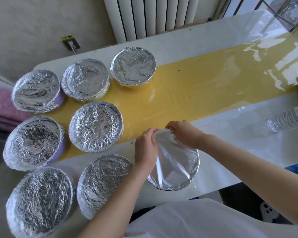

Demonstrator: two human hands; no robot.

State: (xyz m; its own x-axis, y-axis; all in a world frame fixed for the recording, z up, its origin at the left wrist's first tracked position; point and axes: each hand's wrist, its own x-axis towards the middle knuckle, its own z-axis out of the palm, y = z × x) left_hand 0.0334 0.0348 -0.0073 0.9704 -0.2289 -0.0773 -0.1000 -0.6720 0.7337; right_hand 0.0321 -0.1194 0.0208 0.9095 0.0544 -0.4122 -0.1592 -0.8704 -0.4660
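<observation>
Foil-covered bowl directly under both hands, on the white table; left hand has fingers curled, pinching foil at the far rim; right hand pinches the same rim, just beside the left; near edge already crimped; seven wrapped bowls left of the left hand; water bottle well right of the right hand.

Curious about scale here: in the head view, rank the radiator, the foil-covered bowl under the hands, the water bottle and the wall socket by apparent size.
1. radiator, top cropped
2. foil-covered bowl
3. water bottle, partly out of frame, so unsure
4. wall socket
</observation>
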